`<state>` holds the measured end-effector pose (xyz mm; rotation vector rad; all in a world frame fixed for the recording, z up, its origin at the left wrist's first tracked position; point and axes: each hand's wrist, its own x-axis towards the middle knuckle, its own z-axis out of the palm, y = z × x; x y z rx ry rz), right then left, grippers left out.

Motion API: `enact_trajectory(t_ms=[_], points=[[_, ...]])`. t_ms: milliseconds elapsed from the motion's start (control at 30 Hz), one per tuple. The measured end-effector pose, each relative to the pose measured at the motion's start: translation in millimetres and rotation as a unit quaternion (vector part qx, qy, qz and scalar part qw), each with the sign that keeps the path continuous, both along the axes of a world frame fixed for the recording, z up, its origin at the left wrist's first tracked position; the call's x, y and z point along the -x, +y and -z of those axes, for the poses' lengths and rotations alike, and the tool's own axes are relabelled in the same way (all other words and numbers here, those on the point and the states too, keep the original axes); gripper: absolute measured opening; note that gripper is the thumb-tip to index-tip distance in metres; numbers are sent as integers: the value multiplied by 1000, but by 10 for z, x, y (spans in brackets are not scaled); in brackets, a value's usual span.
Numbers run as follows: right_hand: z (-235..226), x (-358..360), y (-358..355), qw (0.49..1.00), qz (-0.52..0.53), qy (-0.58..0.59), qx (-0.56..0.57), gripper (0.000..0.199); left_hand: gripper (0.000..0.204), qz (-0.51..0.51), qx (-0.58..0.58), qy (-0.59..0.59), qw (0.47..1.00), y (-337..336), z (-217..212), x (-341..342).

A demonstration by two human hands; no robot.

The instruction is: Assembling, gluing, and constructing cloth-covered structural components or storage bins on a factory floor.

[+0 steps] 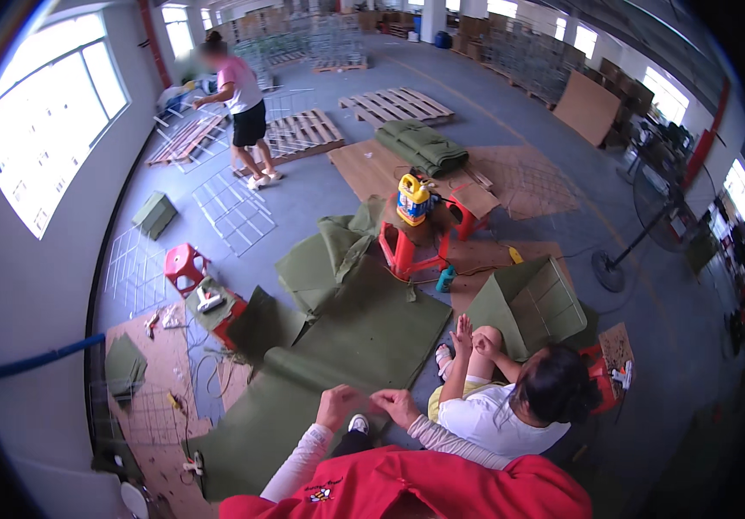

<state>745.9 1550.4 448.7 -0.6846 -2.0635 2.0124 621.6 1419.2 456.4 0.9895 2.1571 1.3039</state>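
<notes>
My left hand (338, 406) and my right hand (397, 405) are raised close together over a large sheet of dark green fabric (364, 333). The fingertips of both are pinched toward each other; whatever lies between them is too small to make out. Below my hands the green sheet spreads over the floor, creased and folded in places. To my right sits a person in a white top (502, 415), one hand (463, 333) held up flat. In front of that person stands a green fabric box (515, 298) with a wire-framed side.
A red stool (400, 251) carries a yellow and blue jug (414, 201). At left stand another red stool (186, 266) and a white glue gun (209, 299). Wire grids (234, 209) and wooden pallets (398, 105) lie farther off, near a standing person (241, 91). A floor fan (658, 208) stands right.
</notes>
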Motion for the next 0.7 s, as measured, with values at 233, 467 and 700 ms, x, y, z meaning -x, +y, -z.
enact_trajectory(t_ms=[233,467,700], points=[[75,-953,-87,992,-121,-6,28,25,29,43,44,61,996,102,-137,-1352],[-133,-1586,-239,974,-223,-19,-33,27,17,77,110,112,985,-296,-366,-2035],[-186,-1789,-421,974,-114,11,197,26,12,11,188,250,950,-395,-407,-2105]])
